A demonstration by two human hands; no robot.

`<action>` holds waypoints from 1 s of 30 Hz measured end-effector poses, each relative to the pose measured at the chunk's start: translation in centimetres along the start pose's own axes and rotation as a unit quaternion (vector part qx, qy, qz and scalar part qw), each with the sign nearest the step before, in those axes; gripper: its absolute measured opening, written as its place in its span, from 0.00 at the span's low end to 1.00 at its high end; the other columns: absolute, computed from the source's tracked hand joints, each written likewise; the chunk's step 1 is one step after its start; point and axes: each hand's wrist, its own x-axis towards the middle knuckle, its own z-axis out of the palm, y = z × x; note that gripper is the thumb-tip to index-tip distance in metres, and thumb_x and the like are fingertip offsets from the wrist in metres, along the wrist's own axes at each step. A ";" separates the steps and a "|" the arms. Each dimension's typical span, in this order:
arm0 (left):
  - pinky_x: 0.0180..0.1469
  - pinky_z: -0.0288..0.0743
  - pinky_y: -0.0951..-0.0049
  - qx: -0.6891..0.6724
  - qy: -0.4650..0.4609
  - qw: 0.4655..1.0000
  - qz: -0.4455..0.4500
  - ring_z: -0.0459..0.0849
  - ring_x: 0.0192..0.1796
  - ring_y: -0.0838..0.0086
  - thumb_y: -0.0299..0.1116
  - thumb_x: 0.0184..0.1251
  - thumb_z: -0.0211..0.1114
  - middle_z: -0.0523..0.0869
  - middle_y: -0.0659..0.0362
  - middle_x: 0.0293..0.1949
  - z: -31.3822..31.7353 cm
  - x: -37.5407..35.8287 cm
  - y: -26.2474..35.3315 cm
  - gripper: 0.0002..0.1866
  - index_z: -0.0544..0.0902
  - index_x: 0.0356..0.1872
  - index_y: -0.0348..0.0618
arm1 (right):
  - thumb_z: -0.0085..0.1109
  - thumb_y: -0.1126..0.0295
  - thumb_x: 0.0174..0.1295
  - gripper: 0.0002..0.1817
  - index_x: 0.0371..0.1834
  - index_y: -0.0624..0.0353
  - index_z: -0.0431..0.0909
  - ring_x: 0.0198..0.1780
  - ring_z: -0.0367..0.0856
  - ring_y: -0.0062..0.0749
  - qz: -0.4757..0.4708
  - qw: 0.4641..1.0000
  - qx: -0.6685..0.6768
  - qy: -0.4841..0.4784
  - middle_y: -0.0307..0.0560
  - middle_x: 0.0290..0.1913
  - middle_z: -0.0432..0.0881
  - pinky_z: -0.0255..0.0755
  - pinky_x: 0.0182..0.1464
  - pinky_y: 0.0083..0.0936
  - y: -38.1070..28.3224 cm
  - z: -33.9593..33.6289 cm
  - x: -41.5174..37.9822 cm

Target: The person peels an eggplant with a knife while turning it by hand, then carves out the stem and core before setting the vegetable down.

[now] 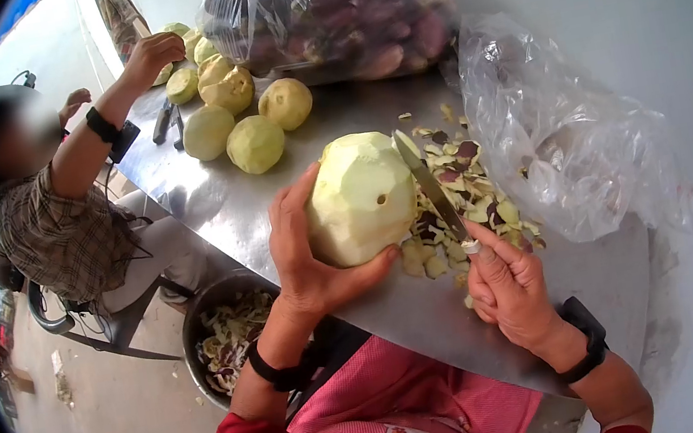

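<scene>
My left hand (305, 255) is wrapped round the side and underside of a large pale-green peeled eggplant (360, 199), raised over the metal table. A small dark hole marks its side. In my right hand (506, 282) is a knife (433, 189), gripped by its handle, the blade pointing up and away along the eggplant's right side. A pale sliver of flesh sits by the blade's tip. Below the knife, purple and pale peelings (458, 176) lie scattered on the table.
Several peeled eggplants (255, 145) and dark-handled knives (162, 121) stand further back left. Behind is a plastic bag of purple eggplants (333, 15); a crumpled clear bag (569, 136) lies right. A co-worker (58, 199) sits left. A metal bowl (191, 350) of peelings stands below the table edge.
</scene>
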 end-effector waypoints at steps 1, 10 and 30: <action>0.61 0.72 0.55 -0.014 -0.003 1.000 -0.010 0.79 0.57 0.50 0.41 0.31 0.84 0.80 0.45 0.58 0.0 0.0 0.0 0.53 0.70 0.66 0.33 | 0.47 0.63 0.80 0.22 0.74 0.54 0.68 0.18 0.58 0.14 0.001 1.000 0.002 0.000 0.32 0.22 0.65 0.57 0.21 0.16 -0.4 0.2 0.0; 0.60 0.74 0.56 0.009 -0.022 1.000 0.012 0.79 0.56 0.49 0.40 0.31 0.83 0.80 0.44 0.58 -0.4 0.3 0.4 0.54 0.69 0.67 0.34 | 0.52 0.73 0.76 0.19 0.68 0.60 0.75 0.28 0.66 0.12 -0.171 0.964 -0.189 0.070 0.35 0.32 0.81 0.65 0.34 0.12 -0.6 -0.7 -0.3; 0.62 0.76 0.59 -0.103 -0.023 0.994 -0.034 0.81 0.61 0.58 0.42 0.37 0.86 0.78 0.45 0.60 -1.3 -1.6 -1.4 0.55 0.66 0.69 0.33 | 0.56 0.76 0.72 0.20 0.66 0.59 0.77 0.48 0.88 0.32 -0.266 0.889 -0.355 0.114 0.57 0.51 0.87 0.77 0.48 0.22 0.1 -0.6 1.3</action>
